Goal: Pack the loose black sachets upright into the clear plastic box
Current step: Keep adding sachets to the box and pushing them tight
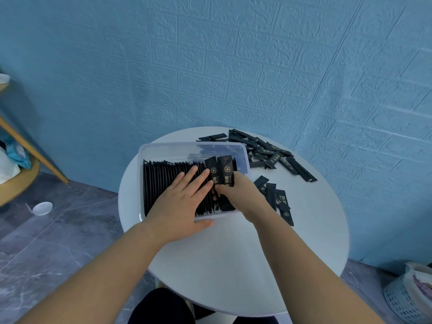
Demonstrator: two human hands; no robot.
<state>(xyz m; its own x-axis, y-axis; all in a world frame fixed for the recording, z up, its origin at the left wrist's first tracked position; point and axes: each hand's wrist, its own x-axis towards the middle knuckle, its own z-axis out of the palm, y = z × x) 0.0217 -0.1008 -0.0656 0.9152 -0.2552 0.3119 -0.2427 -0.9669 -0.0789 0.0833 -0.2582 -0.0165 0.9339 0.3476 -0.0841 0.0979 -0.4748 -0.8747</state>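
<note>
A blue brick-embossed wall (233, 66) stands behind a round white table (233, 265). On the table sits the clear plastic box (187, 144), its left and middle filled with a row of black sachets (161, 181) standing on edge. Many loose sachets (268, 153) lie scattered just right of and behind the box. The left hand (180, 206) lies flat on the packed row, fingers straight. The right hand (238, 192) grips a few upright sachets (224, 170) at the row's right end, inside the box.
</note>
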